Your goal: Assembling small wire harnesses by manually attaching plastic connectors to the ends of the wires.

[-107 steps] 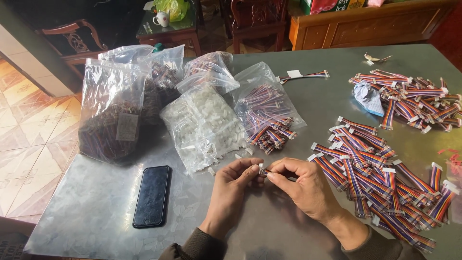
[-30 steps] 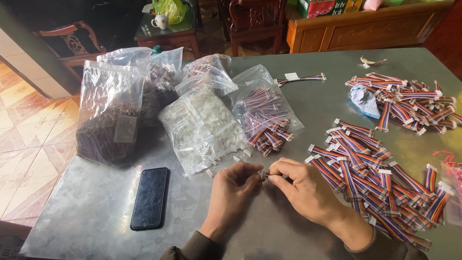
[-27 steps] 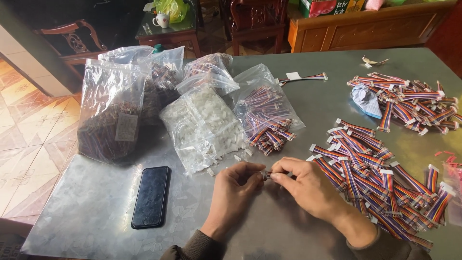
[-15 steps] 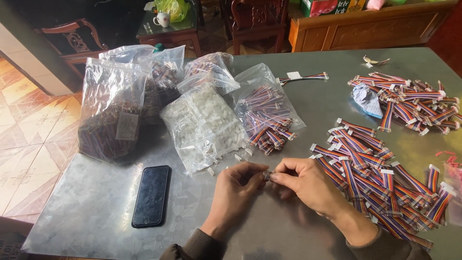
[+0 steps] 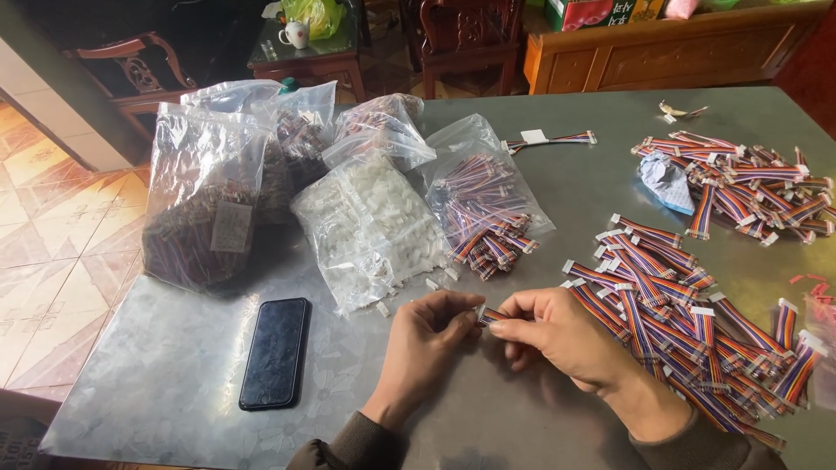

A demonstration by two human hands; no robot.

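Two hands meeting low at the near middle of the grey metal table [image 5: 540, 174]: left hand [image 5: 427, 335] curled narrow, thumb and forefinger pinched at the end of a short rainbow ribbon cable [image 5: 489, 317]; right hand [image 5: 557, 335] closed round the same cable, fingertips at its white connector end. Whether a loose housing sits between the left fingertips: cannot tell, too small. Cable judged very light, limp along its flat length, stiff only at the small plastic end; best taken by that end, pinched on the flat faces, not tugged by the thin wires, likely fragile at the crimp. Black phone [image 5: 275, 352] lying face up near left. Heap of finished-looking rainbow cables [image 5: 679, 322] just right of the right hand. Farther back, clear bag of small white connector housings [image 5: 370, 228], open bag of ribbon cables [image 5: 483, 204] beside it, dark-filled bags [image 5: 205, 209] at far left, second cable heap [image 5: 749, 183] at far right. Against the frame of 3.6 s back: hands in nearly the same spot, fingers drawn closer together at the cable end; bags, phone and heaps unmoved.
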